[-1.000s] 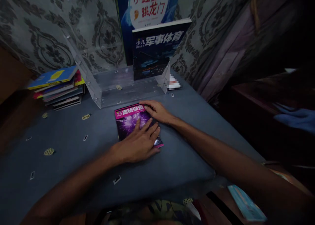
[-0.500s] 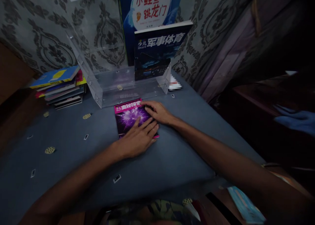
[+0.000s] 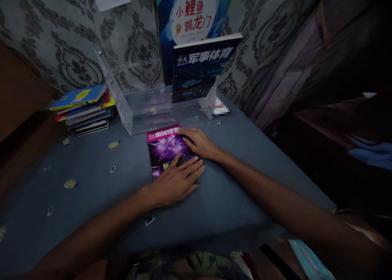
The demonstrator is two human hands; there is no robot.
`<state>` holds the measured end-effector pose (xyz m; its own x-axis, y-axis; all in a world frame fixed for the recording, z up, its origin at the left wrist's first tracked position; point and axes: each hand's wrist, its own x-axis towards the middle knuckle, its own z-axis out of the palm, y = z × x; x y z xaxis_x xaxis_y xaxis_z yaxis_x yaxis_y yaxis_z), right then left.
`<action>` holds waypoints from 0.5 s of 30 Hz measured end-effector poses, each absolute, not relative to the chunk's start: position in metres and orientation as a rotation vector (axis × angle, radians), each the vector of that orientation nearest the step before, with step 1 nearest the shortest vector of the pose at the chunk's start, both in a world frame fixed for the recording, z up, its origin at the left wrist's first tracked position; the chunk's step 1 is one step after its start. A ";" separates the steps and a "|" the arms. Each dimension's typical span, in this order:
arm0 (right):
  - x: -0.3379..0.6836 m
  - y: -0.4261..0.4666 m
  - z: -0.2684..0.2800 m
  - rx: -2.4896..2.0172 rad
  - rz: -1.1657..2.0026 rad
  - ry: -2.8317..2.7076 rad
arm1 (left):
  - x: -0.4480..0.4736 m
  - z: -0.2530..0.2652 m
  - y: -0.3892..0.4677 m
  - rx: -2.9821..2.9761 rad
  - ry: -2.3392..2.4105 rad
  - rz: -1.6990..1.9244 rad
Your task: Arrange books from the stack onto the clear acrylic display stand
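Observation:
A book with a purple starburst cover and a pink title band [image 3: 165,147] lies flat on the blue-grey tablecloth. My left hand [image 3: 176,182] rests palm down over its lower part, fingers stretched out and hiding the bottom right of the cover. At the upper right edge, my right hand [image 3: 200,143] lies on the book with its fingers extended and thumb apart. Just behind the book stands a clear acrylic rack [image 3: 128,112]. A dark blue book [image 3: 196,74] leans upright in the rack's right side, and a taller blue picture book [image 3: 191,14] is behind it.
To the rack's left is a stack of several books [image 3: 84,108], a blue one on top. A patterned wall [image 3: 73,59] rises behind the table [image 3: 239,198]. A curtain [image 3: 281,80] hangs at the right, beyond the table's edge.
My left hand has slid down slightly toward me, uncovering small pictures low on the cover. My right hand stays at the upper right edge. The whole view has shifted a little.

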<state>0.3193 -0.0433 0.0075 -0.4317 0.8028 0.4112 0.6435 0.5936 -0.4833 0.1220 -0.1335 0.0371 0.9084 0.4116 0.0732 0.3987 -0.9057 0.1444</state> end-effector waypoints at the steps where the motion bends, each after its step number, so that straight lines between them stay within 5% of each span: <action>1: 0.319 -0.044 0.007 -1.149 0.324 -2.217 | 0.121 0.037 -0.133 2.927 0.619 0.166; 15: 0.317 -0.057 0.007 -1.209 0.297 -2.292 | 0.105 0.039 -0.105 2.398 0.902 0.712</action>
